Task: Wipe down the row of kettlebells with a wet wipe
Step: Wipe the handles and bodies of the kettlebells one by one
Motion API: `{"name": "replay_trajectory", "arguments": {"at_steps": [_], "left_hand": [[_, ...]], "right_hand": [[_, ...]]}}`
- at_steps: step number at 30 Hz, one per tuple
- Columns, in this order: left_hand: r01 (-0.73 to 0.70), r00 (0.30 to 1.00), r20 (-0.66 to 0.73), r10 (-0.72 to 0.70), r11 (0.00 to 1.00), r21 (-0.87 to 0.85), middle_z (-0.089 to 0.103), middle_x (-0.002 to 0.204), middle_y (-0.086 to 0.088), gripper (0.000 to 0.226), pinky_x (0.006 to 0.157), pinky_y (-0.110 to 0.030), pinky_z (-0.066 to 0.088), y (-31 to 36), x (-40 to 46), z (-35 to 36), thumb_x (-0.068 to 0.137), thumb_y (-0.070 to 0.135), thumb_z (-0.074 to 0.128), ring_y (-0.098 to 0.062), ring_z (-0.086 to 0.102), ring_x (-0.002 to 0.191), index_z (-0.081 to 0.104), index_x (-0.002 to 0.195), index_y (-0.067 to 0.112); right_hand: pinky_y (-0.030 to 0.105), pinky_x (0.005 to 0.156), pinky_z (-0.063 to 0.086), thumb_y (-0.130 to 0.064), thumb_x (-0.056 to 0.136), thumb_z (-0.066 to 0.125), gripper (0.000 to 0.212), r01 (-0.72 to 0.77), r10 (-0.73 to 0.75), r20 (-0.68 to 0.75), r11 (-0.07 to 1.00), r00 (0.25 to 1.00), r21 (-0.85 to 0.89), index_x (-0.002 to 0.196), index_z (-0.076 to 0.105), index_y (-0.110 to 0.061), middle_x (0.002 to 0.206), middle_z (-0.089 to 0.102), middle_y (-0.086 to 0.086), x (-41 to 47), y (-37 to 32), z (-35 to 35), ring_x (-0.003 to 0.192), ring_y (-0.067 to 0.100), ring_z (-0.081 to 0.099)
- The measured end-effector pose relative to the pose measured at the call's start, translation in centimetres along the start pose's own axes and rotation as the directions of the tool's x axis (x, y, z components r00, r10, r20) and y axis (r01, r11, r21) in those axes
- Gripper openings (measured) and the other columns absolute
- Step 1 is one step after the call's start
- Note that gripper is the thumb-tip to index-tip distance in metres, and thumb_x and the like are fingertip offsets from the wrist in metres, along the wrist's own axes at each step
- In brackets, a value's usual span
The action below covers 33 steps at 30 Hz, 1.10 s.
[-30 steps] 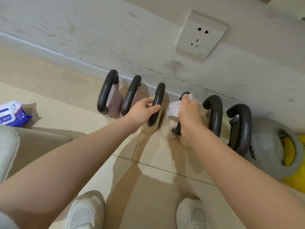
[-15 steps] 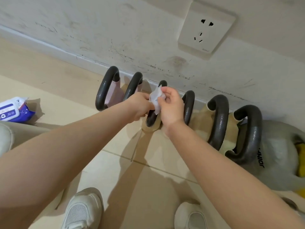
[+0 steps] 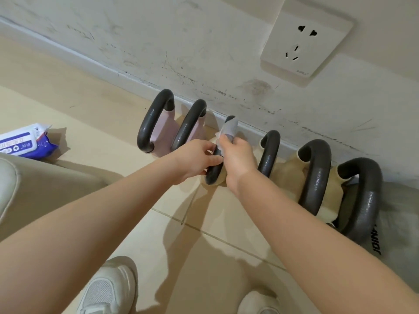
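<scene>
A row of kettlebells with dark grey handles stands along the wall: two pink ones (image 3: 163, 134) at the left, then cream ones (image 3: 288, 175), then a grey one (image 3: 399, 214) at the right. My left hand (image 3: 195, 159) holds the lower part of the third kettlebell's handle (image 3: 214, 172). My right hand (image 3: 238, 155) grips a white wet wipe (image 3: 229, 130) wrapped over the upper part of that same handle. The third kettlebell's cream body is mostly hidden by both hands.
A blue-and-white wet wipe pack (image 3: 25, 141) lies on the tiled floor at the left, beside a pale cushion edge (image 3: 9, 186). A wall socket (image 3: 306, 41) sits above the row. My two white shoes (image 3: 108, 288) stand near the bottom edge.
My right hand moved left with the wipe from the fourth kettlebell's handle to the third one's and now covers its upper part. My left hand stays on the third handle.
</scene>
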<state>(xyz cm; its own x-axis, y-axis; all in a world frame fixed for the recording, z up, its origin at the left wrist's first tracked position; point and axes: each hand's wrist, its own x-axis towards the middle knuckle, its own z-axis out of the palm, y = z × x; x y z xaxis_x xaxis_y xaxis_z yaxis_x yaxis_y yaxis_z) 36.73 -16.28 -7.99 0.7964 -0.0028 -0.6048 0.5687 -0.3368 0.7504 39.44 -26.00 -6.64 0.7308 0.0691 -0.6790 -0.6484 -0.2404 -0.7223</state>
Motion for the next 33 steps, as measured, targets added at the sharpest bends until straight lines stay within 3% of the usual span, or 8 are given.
{"name": "replay_trajectory", "arguments": {"at_steps": [4,10,14,17,21,26,29,33], "left_hand": [[-0.053,0.997,-0.061,0.053,0.999,-0.010,0.070,0.096,-0.002,0.023,0.069,-0.021,0.046,-0.9,-0.7,0.0,0.090,0.023,0.057,-0.010,0.061,0.081,0.066,0.110,0.015],[-0.104,0.994,-0.038,0.101,0.993,-0.064,0.067,0.076,0.006,0.020,0.062,-0.013,0.044,-1.9,-1.1,0.3,0.090,0.023,0.056,0.000,0.059,0.067,0.067,0.106,0.017],[-0.093,0.995,-0.036,0.089,0.985,-0.148,0.057,0.057,0.015,0.021,0.054,-0.006,0.039,-2.6,-1.6,1.0,0.091,0.017,0.056,0.004,0.052,0.052,0.065,0.110,0.015],[-0.106,0.994,-0.031,0.102,0.985,-0.135,0.058,0.057,0.016,0.021,0.062,-0.015,0.042,-2.8,-2.0,1.4,0.090,0.018,0.057,0.002,0.052,0.056,0.065,0.109,0.017],[-0.134,0.990,-0.048,0.130,0.986,-0.097,0.062,0.089,-0.027,0.030,0.092,-0.049,0.046,-3.2,-2.4,1.4,0.083,0.033,0.055,-0.025,0.054,0.076,0.064,0.102,0.012],[-0.155,0.986,-0.067,0.151,0.986,-0.065,0.063,0.093,-0.027,0.030,0.093,-0.050,0.044,-2.9,-2.4,1.5,0.084,0.035,0.054,-0.032,0.058,0.080,0.064,0.103,0.013],[-0.148,0.985,-0.094,0.144,0.988,-0.039,0.068,0.098,-0.022,0.023,0.095,-0.046,0.047,-2.7,-2.2,1.3,0.090,0.028,0.055,-0.034,0.063,0.094,0.065,0.106,0.015],[-0.147,0.976,-0.170,0.138,0.988,-0.038,0.060,0.071,-0.004,0.016,0.075,-0.025,0.046,-2.3,-2.1,2.1,0.091,0.023,0.055,-0.017,0.053,0.067,0.065,0.099,0.015]], "right_hand": [[0.023,0.055,0.036,-0.025,0.097,0.041,0.022,0.083,-0.082,-0.072,0.996,0.994,0.014,0.107,0.052,-0.010,0.081,0.053,0.000,1.0,0.2,0.8,0.074,0.013,0.052],[0.028,0.105,0.029,-0.030,0.101,0.027,0.047,0.277,-0.290,-0.031,0.936,0.956,-0.218,0.146,0.020,-0.019,0.149,0.032,0.004,3.6,0.2,0.4,0.133,0.020,0.034],[0.037,0.097,0.042,-0.035,0.095,0.040,0.026,0.094,-0.095,-0.012,0.993,0.995,-0.064,0.102,0.055,-0.016,0.107,0.057,0.007,6.7,-0.6,-1.2,0.105,0.021,0.053],[0.043,0.095,0.049,-0.038,0.085,0.060,0.035,-0.108,0.105,0.054,0.992,0.993,0.069,0.107,0.063,-0.012,0.090,0.063,0.006,9.1,-0.9,-1.8,0.092,0.023,0.062],[0.042,0.095,0.047,-0.055,0.084,0.044,0.046,-0.083,0.091,0.080,0.992,0.993,-0.096,0.112,0.051,-0.020,0.108,0.060,0.009,9.5,-0.8,-1.7,0.099,0.025,0.059],[0.039,0.084,0.047,-0.050,0.091,0.034,0.041,0.017,-0.026,-0.045,0.981,0.999,-0.194,0.115,0.042,-0.018,0.098,0.057,0.006,9.1,-0.9,-0.8,0.090,0.022,0.057],[0.031,0.066,0.041,-0.036,0.097,0.033,0.028,0.377,-0.390,0.079,0.787,0.917,-0.489,0.097,0.052,-0.016,0.079,0.050,-0.002,7.5,-1.5,-0.9,0.070,0.013,0.049],[0.036,0.089,0.036,-0.029,0.097,0.032,0.032,0.610,-0.541,0.467,0.112,0.699,-0.784,0.092,0.059,-0.013,0.091,0.052,0.002,6.1,-2.2,-2.1,0.092,0.023,0.051]]}}
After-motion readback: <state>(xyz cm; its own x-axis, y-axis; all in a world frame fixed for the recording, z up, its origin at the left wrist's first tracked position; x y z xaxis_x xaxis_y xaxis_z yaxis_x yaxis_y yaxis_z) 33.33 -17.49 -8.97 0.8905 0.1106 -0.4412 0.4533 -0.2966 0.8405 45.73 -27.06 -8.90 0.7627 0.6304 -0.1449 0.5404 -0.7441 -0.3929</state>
